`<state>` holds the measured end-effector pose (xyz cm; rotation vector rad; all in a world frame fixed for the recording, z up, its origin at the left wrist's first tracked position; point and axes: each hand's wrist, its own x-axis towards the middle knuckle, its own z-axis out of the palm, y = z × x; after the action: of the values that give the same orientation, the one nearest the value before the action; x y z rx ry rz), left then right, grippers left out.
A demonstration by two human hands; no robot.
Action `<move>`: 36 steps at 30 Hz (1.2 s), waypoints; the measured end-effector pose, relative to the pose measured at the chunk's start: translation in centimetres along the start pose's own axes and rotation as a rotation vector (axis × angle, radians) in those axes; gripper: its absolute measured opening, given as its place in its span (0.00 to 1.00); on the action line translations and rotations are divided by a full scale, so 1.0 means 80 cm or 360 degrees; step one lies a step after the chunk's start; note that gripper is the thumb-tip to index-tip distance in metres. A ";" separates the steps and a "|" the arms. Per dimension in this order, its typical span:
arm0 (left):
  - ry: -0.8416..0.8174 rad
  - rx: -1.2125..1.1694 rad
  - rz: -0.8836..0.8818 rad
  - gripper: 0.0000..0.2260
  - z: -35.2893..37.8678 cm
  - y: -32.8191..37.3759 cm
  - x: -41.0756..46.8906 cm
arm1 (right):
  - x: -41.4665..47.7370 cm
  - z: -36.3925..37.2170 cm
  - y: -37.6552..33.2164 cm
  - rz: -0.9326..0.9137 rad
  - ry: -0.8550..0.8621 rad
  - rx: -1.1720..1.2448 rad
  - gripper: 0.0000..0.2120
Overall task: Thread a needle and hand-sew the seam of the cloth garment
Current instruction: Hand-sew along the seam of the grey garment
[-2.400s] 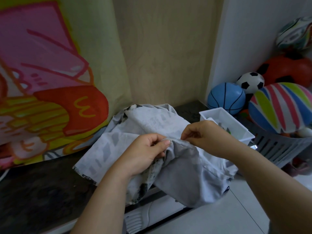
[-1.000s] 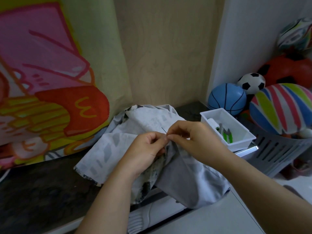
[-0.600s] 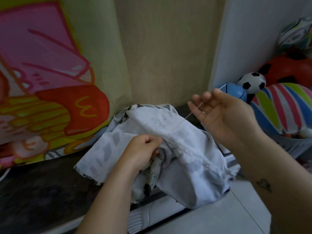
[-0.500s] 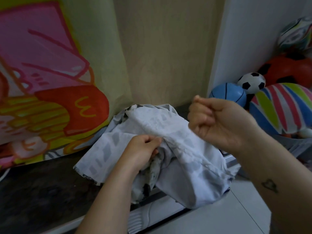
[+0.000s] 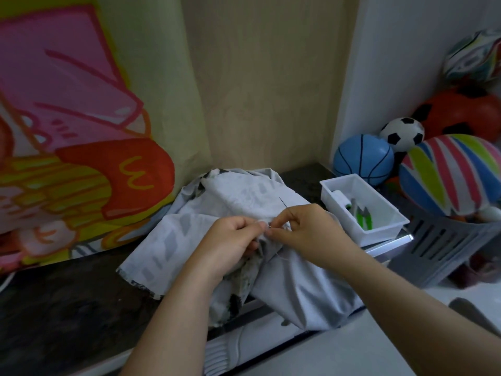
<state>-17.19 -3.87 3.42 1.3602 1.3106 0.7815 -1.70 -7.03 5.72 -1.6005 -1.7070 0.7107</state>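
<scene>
A pale grey patterned cloth garment (image 5: 189,229) lies bunched on the dark counter, part of it hanging over the front edge. My left hand (image 5: 233,242) pinches a fold of the cloth at its seam. My right hand (image 5: 306,229) pinches a thin needle (image 5: 283,203) right beside the left fingertips; the needle's upper end sticks up and away from me. A fine thread (image 5: 282,253) loops below my right hand over the cloth.
A white tray (image 5: 379,232) at the counter's right end holds a white spool and green-handled snips (image 5: 363,215). Further right a grey basket (image 5: 444,248) holds several balls. A colourful printed sheet (image 5: 67,147) leans on the wall at left. Dark counter (image 5: 67,308) at lower left.
My right hand pulled up and right, drawing the thread taut, then came back down to the seam beside my left hand. The tray is uncovered again. My left hand kept its hold.
</scene>
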 end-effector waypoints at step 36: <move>0.0107 0.0625 0.0652 0.06 -0.005 0.012 -0.020 | 0.011 -0.028 0.015 -0.0012 -0.0248 -0.0274 0.13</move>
<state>-17.62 -5.14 4.72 1.9723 1.2978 0.8765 0.77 -6.17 6.24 -1.6911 -1.9310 0.7177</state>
